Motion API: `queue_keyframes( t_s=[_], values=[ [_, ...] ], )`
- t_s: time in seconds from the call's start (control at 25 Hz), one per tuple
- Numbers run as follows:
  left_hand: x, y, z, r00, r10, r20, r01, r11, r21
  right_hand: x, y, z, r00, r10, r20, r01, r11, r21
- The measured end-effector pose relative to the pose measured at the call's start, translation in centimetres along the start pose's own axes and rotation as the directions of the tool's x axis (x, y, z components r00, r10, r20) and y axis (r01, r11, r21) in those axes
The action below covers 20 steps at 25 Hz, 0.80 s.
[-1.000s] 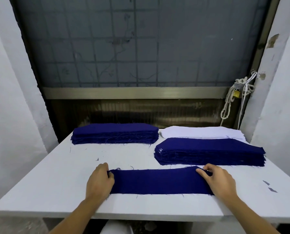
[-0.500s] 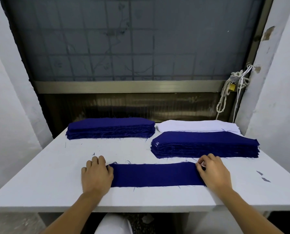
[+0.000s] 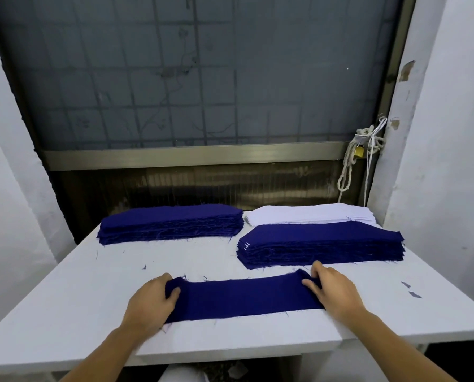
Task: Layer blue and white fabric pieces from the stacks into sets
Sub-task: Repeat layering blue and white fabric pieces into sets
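Long dark-blue woven cloth strip (image 3: 244, 297): matt, soft, loose threads at the cut edges.
Left stack of dark-blue cloth pieces (image 3: 172, 223), right stack of dark-blue cloth pieces (image 3: 321, 244): same matt weave, fuzzy frayed sides.
Flat white fabric stack (image 3: 307, 215): smooth, matt.
White-painted bench (image 3: 65, 312): smooth, faint sheen.
Brass-toned metal window rail (image 3: 189, 158): brushed, dull gloss.
Grey frosted glass pane (image 3: 202, 78): hazy, gridded.
Off-white twisted rope (image 3: 365, 135): coarse.
White plastered wall (image 3: 437, 133): matt, chipped in patches.
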<state>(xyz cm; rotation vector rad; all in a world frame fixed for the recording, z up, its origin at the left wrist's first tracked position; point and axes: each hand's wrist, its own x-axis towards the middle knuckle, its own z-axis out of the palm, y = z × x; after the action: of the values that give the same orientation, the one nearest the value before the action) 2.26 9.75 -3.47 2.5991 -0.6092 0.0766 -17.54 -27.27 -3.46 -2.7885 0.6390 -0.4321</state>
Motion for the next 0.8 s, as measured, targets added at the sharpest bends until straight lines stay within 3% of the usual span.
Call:
queue_keyframes(
  t_s=[0.08, 0.16, 0.4, 0.6, 0.8],
  values=[
    [1.2, -0.2, -2.0, 0.983, 0.004, 0.183, 0.017, 0.994, -0.111, 0.1, 0.4, -1.3, 0.999, -0.012, 0.043, 0.007, 0.994, 0.107],
    [2.9, 0.3, -4.1, 0.968, 0.024, 0.251, 0.030, 0.978, -0.208, 0.8, 0.8, -3.0, 1.000, -0.003, 0.020, -0.001, 0.974, 0.226],
    [9.0, 7.1, -7.4, 0.978, 0.163, 0.132, -0.111, 0.936, -0.335, 5.3, 4.4, -8.8, 0.998, 0.012, -0.058, 0.004, 0.964, 0.265],
    [13.6, 15.0, -5.3, 0.959, 0.259, 0.114, -0.213, 0.925, -0.314, 10.4, 9.5, -12.1, 0.969, 0.224, -0.103, -0.205, 0.964, 0.167],
    [15.7, 20.7, 0.3, 0.961, 0.231, 0.152, -0.180, 0.940, -0.289, 14.1, 14.4, -12.5, 0.946, 0.323, 0.016, -0.323, 0.946, 0.018]
  ],
)
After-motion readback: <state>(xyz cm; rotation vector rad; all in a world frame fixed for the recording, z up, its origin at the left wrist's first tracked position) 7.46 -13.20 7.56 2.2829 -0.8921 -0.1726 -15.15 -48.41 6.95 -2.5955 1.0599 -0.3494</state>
